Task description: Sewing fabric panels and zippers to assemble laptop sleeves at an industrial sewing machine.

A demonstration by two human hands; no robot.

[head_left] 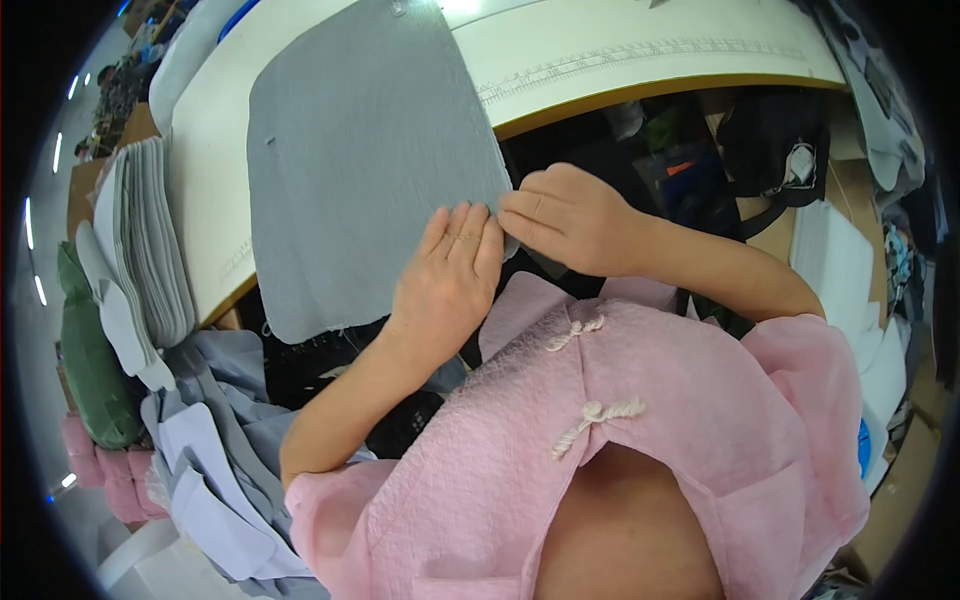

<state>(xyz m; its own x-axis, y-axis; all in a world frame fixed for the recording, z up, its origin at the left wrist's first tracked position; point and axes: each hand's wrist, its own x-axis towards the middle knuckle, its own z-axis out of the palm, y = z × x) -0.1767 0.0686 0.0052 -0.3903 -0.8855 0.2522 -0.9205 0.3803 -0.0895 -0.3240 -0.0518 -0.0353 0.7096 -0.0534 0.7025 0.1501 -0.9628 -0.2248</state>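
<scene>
The white tabletop (pixel 640 62) carries a broad gray cloth panel (pixel 360 150), lying before the person with its lower part reaching past the tabletop's front edge. The panel should handle light and soft — floppy rather than stiff, not fragile, though its raw edge may fray. Best taken by the right edge, with a flat palm steadying the face. It looks plain, finely woven and nearly smooth, its corners rounded. Left of it stands a stack of gray pieces (pixel 155 240). The left hand (pixel 447 285) lies flat on the panel, its grip open, fingers together. The right hand (pixel 575 220) has its fingers curled, the grip apparently closed on the panel's right edge — the thumb is hidden. Smallest are loose threads (pixel 345 329) along the lower edge.
</scene>
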